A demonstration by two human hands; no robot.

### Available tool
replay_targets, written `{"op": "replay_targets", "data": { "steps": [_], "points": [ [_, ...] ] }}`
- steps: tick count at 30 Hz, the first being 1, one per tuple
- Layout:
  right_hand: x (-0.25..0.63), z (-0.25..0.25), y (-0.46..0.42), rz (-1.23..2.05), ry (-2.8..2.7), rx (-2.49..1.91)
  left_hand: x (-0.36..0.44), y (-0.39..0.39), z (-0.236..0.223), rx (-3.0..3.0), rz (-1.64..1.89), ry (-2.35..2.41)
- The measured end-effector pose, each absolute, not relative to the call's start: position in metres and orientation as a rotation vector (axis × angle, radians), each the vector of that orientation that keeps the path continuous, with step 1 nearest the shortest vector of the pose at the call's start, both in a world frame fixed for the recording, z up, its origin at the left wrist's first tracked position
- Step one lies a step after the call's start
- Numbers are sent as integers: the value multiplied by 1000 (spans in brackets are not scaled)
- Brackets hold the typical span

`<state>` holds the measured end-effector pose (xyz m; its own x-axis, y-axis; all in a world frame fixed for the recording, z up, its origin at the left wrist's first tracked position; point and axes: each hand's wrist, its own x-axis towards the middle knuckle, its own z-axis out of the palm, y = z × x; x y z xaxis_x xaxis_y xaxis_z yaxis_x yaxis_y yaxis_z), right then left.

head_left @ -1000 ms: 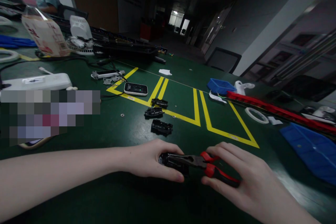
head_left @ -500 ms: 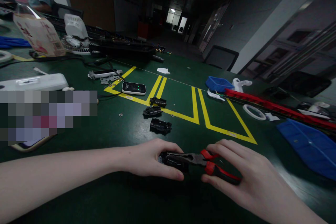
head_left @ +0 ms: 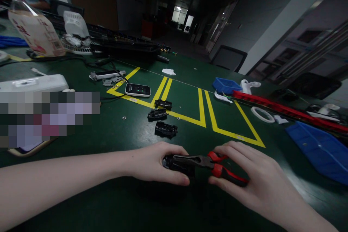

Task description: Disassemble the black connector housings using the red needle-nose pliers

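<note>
Left hand (head_left: pixel 154 162): here it is at bottom centre, wrapped round a black part (head_left: pixel 181 168), thumb on the lower side, fingers on the upper.
Right hand (head_left: pixel 254 172): over at lower right, holding the pliers (head_left: pixel 217 169) by their red-and-black handles, which stand spread apart.
Pliers' nose: pointing left, lying along the upper side of the held part — whether the tips bite, I cannot tell.
Black pieces: three more of them stacked up mid-frame on the green desk (head_left: pixel 136 210), the near piece (head_left: pixel 165 129) just above the left hand, the middle piece (head_left: pixel 157 114) beyond it, the far piece (head_left: pixel 163 104) on the yellow tape (head_left: pixel 187 119).
Left of centre: a white-rimmed device (head_left: pixel 137 89) showing green lights, close to the far piece.
Right edge: a big blue tray (head_left: pixel 320 152), and above it a long red strip (head_left: pixel 285 110) with a white ring (head_left: pixel 262 114) just beside it.
Upper left: a bottle (head_left: pixel 36 30) — well apart from both hands.
</note>
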<state>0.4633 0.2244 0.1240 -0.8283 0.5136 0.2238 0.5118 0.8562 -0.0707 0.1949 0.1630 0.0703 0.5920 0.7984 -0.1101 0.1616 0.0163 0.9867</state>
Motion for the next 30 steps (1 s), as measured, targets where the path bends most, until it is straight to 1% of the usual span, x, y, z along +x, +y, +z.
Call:
{"op": "replay_targets", "data": {
  "steps": [3, 6, 11, 14, 18, 23, 30],
  "points": [
    [463, 125, 224, 3, -2773, -810, 195, 162, 70, 1513, 608, 834],
    [465, 122, 218, 99, -2715, -893, 195, 161, 69, 1533, 627, 860],
    [475, 102, 193, 445, -2299, -1242, 192, 157, 73, 1549, 661, 894],
    [476, 88, 180, 606, -2137, -1353, 191, 154, 77, 1515, 656, 904],
    [460, 77, 174, 808, -2050, -1354, 193, 150, 80, 1541, 691, 889],
    [432, 74, 177, 983, -1972, -1291, 194, 150, 73, 1588, 743, 869],
    [424, 71, 183, 1111, -1922, -1233, 194, 151, 67, 1557, 713, 883]
  ]
}}
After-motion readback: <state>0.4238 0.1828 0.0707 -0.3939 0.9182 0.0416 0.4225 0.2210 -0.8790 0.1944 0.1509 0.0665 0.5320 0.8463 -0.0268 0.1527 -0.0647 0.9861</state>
